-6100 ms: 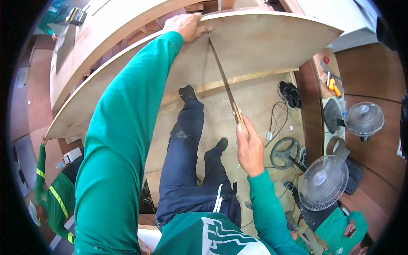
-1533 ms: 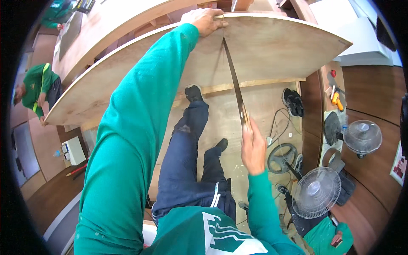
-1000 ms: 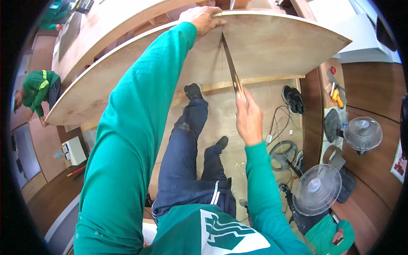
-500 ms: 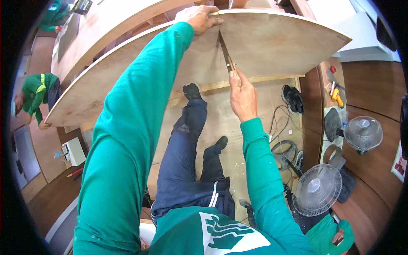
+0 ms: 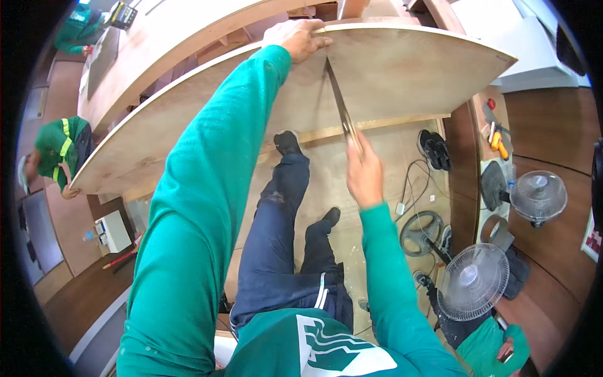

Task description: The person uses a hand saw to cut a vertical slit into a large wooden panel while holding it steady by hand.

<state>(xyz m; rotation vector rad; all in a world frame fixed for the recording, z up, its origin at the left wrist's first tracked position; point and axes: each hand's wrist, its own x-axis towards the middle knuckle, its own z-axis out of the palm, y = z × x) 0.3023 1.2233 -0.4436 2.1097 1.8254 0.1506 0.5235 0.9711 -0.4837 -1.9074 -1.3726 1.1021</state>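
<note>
A large plywood panel [image 5: 402, 69] lies flat in front of me at chest height. My left hand [image 5: 296, 39] grips its far edge, fingers curled over the rim. My right hand [image 5: 363, 171] is closed around the handle of a hand saw [image 5: 339, 103], just below the panel's near edge. The saw blade runs up across the panel toward my left hand, its tip close to those fingers. My legs in dark trousers stand under the panel.
Another person in green [image 5: 58, 154] holds the panel's left end. Two standing fans [image 5: 472, 281] [image 5: 537, 196], a coiled cable [image 5: 422, 231] and black shoes [image 5: 434, 149] are on the floor at right. A wooden counter [image 5: 157, 44] runs behind. A white box [image 5: 113, 230] sits lower left.
My right hand pushed the saw forward toward the panel, then drew it back a little. My left hand stayed on the far edge.
</note>
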